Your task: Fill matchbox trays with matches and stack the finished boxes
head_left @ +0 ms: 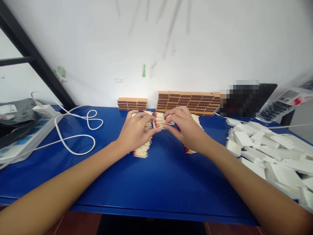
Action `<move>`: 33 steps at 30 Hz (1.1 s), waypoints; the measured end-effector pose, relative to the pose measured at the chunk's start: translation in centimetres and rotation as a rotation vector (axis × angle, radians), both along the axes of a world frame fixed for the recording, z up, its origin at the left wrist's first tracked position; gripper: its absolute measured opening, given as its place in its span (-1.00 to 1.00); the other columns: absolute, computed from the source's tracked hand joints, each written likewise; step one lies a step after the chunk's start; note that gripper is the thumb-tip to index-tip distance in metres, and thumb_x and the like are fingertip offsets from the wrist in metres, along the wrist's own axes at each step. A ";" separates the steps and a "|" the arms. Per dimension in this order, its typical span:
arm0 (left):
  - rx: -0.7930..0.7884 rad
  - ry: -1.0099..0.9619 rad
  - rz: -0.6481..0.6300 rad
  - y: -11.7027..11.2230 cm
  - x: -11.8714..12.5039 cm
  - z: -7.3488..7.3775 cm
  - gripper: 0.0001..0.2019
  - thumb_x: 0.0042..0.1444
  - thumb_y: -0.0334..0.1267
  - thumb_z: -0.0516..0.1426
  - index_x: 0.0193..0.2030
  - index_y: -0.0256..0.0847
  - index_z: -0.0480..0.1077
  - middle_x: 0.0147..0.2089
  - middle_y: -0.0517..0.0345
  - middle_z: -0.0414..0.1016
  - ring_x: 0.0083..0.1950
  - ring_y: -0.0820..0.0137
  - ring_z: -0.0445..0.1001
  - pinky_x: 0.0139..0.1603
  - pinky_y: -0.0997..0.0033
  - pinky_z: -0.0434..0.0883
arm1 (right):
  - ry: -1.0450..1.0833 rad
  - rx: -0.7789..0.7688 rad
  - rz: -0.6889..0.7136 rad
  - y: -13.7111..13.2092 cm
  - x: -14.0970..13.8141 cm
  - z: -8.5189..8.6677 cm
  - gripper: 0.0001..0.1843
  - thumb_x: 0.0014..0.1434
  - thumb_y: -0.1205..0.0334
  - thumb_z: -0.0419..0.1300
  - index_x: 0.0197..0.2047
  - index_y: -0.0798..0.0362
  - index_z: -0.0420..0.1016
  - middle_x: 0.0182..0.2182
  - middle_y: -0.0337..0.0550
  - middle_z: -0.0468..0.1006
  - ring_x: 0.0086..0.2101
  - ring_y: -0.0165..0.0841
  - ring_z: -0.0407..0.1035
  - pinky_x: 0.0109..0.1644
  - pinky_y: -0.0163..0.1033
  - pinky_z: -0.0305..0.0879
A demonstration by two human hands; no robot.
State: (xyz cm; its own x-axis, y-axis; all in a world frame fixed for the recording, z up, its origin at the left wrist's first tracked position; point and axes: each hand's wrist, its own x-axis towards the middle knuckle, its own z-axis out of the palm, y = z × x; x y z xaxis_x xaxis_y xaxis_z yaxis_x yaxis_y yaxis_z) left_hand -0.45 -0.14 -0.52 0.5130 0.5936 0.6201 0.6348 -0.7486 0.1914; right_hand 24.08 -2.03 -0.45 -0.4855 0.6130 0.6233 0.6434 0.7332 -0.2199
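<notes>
Both my hands meet over heaps of red-tipped matches on the blue table [161, 176]. My left hand [135, 130] rests on the left heap of matches [143, 150], its fingers curled and pinching one end of a small bundle of matches [160, 121]. My right hand [186, 129] covers the right heap of matches [189, 150], and its fingertips pinch the other end of the same bundle. Behind the hands, brown matchbox sleeves are stacked against the wall in a small stack [132, 103] and a larger stack [189, 102].
A pile of white matchbox trays [266, 150] fills the table's right side. A white cable [73, 130] loops at the left beside a white power strip [22, 142]. A dark device [266, 94] and a plastic packet [286, 102] stand at the back right.
</notes>
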 end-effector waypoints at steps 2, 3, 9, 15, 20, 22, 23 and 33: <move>-0.004 0.003 -0.013 -0.1 0.0 0.0 -0.65 0.37 0.06 0.33 0.08 -0.14 0.58 0.10 0.02 0.73 0.15 0.11 0.65 0.42 -0.06 0.27 | 0.000 0.000 0.004 0.0 -0.1 -0.1 -0.89 0.47 0.24 0.21 -0.16 -0.08 0.53 0.05 0.04 0.62 0.13 -0.01 0.37 0.25 0.25 0.35; -0.004 0.008 -0.020 -0.1 0.1 0.0 -0.66 0.37 0.05 0.34 0.08 -0.14 0.58 0.11 0.02 0.73 0.16 0.12 0.65 0.42 -0.06 0.27 | 0.003 0.001 0.007 -0.1 -0.2 -0.2 -0.89 0.46 0.26 0.21 -0.16 -0.08 0.53 0.05 0.04 0.62 0.13 -0.01 0.37 0.25 0.26 0.35; 0.023 0.012 -0.052 -0.3 0.1 -0.1 -0.66 0.34 0.01 0.37 0.08 -0.17 0.57 0.11 0.00 0.73 0.16 0.11 0.65 0.42 -0.06 0.27 | 0.015 0.046 0.023 -0.2 -0.5 -0.4 -0.89 0.45 0.33 0.21 -0.15 -0.06 0.54 0.00 0.03 0.63 0.10 -0.03 0.39 0.23 0.23 0.37; 0.026 -0.014 -0.030 0.0 0.0 -0.2 -0.68 0.34 0.01 0.36 0.05 -0.16 0.57 0.11 0.00 0.73 0.16 0.10 0.64 0.44 -0.10 0.25 | 0.021 0.046 -0.003 0.1 0.0 -0.2 -0.91 0.41 0.33 0.26 -0.16 -0.04 0.56 0.00 0.04 0.63 0.08 -0.02 0.39 0.20 0.23 0.39; 0.004 0.007 -0.056 -0.2 0.1 0.0 -0.68 0.36 0.01 0.34 0.06 -0.17 0.56 0.10 0.02 0.72 0.13 0.13 0.65 0.42 -0.07 0.27 | 0.012 0.033 0.026 0.0 0.0 -0.3 -0.91 0.40 0.34 0.27 -0.16 -0.05 0.56 -0.01 0.02 0.63 0.08 -0.03 0.40 0.20 0.22 0.38; 0.000 0.009 -0.057 -0.3 0.1 0.0 -0.68 0.37 0.02 0.34 0.06 -0.16 0.56 0.11 0.01 0.72 0.13 0.13 0.65 0.43 -0.07 0.26 | 0.009 0.030 0.027 -0.1 0.0 -0.1 -0.92 0.40 0.32 0.28 -0.15 -0.05 0.56 -0.02 0.02 0.63 0.09 -0.03 0.39 0.21 0.22 0.37; 0.001 0.007 -0.052 -0.3 0.1 0.0 -0.67 0.37 0.03 0.34 0.06 -0.16 0.56 0.12 0.01 0.72 0.13 0.13 0.64 0.44 -0.08 0.26 | 0.011 0.026 0.026 -0.1 0.0 0.0 -0.93 0.40 0.32 0.28 -0.15 -0.06 0.56 -0.02 0.01 0.64 0.09 -0.03 0.39 0.21 0.22 0.37; 0.024 0.018 -0.073 -0.2 0.1 -0.2 -0.65 0.34 0.04 0.36 0.06 -0.17 0.56 0.09 0.02 0.73 0.13 0.12 0.65 0.41 -0.05 0.30 | 0.026 0.026 0.016 0.5 0.6 0.2 -0.95 0.42 0.28 0.28 -0.14 -0.07 0.54 -0.07 -0.02 0.65 0.02 -0.04 0.41 0.17 0.22 0.36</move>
